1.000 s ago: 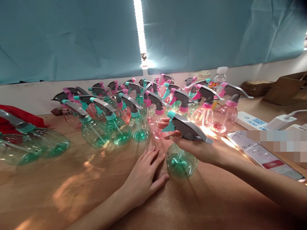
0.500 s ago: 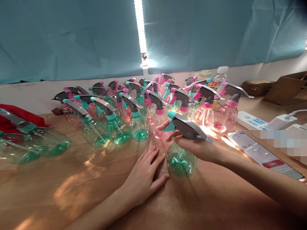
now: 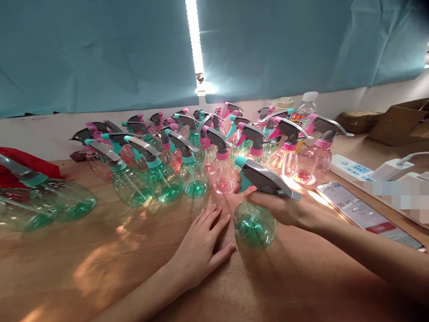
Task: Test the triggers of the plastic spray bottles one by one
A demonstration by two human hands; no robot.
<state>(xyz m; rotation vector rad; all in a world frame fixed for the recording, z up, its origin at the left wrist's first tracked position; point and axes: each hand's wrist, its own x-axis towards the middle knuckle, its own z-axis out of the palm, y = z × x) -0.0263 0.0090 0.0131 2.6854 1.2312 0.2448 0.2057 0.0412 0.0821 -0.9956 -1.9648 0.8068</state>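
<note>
Green bottles (image 3: 67, 199), spray heads (image 3: 140, 146) fitted, stand left; your left hand (image 3: 201, 246) rests spread on the table (image 3: 100, 268); rightward, your right hand (image 3: 278, 207) clamps its grip round a spray bottle (image 3: 256, 226), top (image 3: 264, 175) seemingly fitted; what remains isn't shown.

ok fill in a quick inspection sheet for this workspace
Surface: brown wood-look tabletop, sunlit in patches.
Job's things: round, clear green plastic spray bottle, upright; similar green and pink bottles massed behind.
Clutter: red cloth, flat smartphone, white plastic power strip, brown cardboard box.
Hands: left hand rests on the tabletop; right hand grips the spray bottle below its head.
Cables: white cable at the power strip.
Surroundings: teal sheet, bright light strip.
</note>
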